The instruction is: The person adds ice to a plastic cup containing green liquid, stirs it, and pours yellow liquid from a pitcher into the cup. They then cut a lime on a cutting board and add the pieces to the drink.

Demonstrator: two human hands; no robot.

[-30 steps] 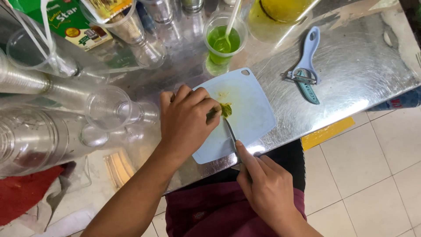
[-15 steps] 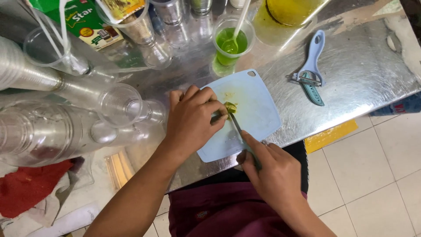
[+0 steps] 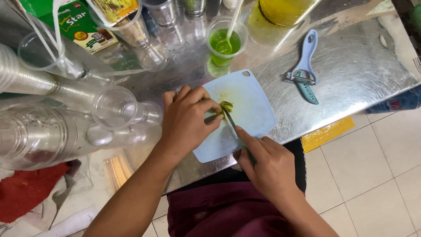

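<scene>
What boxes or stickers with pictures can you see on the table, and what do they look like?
Flat green cardboard box with yellow and red patches: far left of the steel table, behind the clear plastic cups.
Yellowish printed packet: standing inside a clear plastic cup beside the green box.
No screens or signs.

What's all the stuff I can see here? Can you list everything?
Board: one, pale blue, table's near edge.
Green piece: one, on the board, under the left fingers.
Knife: one, dark blade on the green piece.
Peeler: one, pale blue, right of the board.
Cup: one, clear, green liquid and spoon, behind the board.
Jug: one, yellow liquid, far edge.
Stacked cups: many, clear, lying left.
Carton: one, green, far left.
Table: one, shiny metal.
Left hand: pins the green piece.
Right hand: grips the knife.
</scene>
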